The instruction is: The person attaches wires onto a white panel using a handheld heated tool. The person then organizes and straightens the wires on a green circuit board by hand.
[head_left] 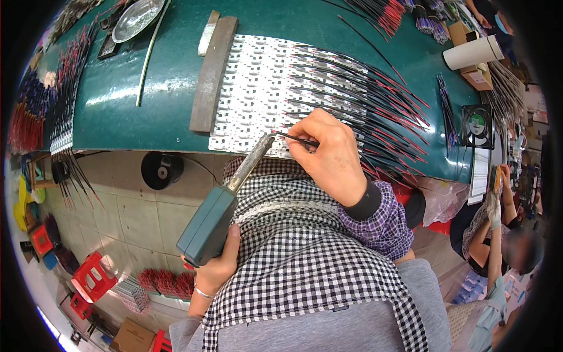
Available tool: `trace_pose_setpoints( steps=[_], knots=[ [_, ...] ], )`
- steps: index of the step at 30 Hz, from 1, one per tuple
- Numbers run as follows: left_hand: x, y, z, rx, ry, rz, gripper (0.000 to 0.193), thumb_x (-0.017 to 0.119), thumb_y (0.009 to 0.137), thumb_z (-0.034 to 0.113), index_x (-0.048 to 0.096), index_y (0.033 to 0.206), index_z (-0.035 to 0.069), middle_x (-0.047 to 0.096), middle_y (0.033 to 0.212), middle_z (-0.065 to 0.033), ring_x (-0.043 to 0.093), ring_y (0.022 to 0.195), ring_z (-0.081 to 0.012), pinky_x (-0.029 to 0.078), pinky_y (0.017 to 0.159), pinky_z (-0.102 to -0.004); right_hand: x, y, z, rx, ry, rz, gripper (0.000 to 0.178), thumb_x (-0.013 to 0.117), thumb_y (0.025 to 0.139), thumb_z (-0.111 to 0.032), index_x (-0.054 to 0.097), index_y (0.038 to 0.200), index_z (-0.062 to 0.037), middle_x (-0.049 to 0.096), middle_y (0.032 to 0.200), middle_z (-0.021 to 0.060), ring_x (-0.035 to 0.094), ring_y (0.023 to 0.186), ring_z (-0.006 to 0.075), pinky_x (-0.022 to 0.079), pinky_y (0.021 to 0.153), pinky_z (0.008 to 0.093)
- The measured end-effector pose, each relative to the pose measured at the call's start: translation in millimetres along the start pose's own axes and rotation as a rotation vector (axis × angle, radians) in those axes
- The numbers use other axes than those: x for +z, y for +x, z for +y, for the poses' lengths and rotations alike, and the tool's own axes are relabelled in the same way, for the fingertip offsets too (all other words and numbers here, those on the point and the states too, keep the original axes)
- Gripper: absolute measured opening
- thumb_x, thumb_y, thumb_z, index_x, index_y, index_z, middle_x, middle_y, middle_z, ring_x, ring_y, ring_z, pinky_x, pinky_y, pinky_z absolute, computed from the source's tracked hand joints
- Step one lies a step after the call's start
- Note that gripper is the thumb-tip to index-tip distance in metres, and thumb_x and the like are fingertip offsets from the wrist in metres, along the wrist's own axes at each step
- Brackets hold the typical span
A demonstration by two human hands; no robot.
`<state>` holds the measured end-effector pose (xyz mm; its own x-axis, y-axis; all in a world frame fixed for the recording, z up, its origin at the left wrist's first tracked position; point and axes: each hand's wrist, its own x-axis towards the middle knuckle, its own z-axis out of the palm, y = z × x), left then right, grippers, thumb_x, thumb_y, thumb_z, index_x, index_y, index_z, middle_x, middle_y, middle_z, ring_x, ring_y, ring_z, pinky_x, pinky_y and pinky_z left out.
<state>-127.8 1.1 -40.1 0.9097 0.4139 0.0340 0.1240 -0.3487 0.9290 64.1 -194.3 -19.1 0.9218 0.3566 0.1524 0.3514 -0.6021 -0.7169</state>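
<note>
My left hand point(218, 265) is wrapped round the dark green body of a soldering gun point(206, 226). Its long metal barrel points up and right, and the tip reaches the near edge of a white circuit board panel point(252, 88). Between the thumb and fingers of my right hand point(328, 149) is a thin black wire point(296, 138), whose red end meets the soldering tip over the panel. Rows of black and red wires point(334, 76) lie across the panel's right part and fan out to the right. A grey bar point(214, 73) lies along its left edge.
The green table point(164, 100) carries a metal dish point(138, 19) and a pale rod point(149, 58). Bundled wires point(64, 88) lie at the far left. A small fan point(477, 126) and a white roll point(472, 51) are on the right. Another person point(498, 234) works beyond them.
</note>
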Motion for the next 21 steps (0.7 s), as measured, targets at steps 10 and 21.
trace_pose_setpoints(
  steps=[10, 21],
  knots=[
    [0.3, -3.3, -3.5, -0.035, 0.050, -0.022, 0.032, 0.084, 0.081, 0.001, 0.072, 0.111, -0.005, 0.073, 0.098, -0.0098, 0.068, 0.083, -0.0153, 0.054, 0.076, -0.0287, -4.4, 5.5, 1.5, -0.024, -0.003, -0.038, 0.012, 0.077, 0.083, -0.006, 0.072, 0.089, 0.0025, 0.062, 0.080, 0.0078, 0.058, 0.062, 0.0175, 0.048, 0.058, 0.0306],
    [-2.2, -1.1, -1.3, 0.055, 0.062, 0.033, 0.032, 0.083, 0.082, 0.000, 0.071, 0.112, -0.005, 0.071, 0.092, -0.0071, 0.064, 0.074, -0.0128, 0.052, 0.066, -0.0274, -3.9, 6.3, 3.4, -0.034, -0.005, -0.047, 0.012, 0.076, 0.084, -0.007, 0.072, 0.089, 0.0031, 0.062, 0.080, 0.0089, 0.061, 0.066, 0.0193, 0.049, 0.060, 0.0314]
  ],
)
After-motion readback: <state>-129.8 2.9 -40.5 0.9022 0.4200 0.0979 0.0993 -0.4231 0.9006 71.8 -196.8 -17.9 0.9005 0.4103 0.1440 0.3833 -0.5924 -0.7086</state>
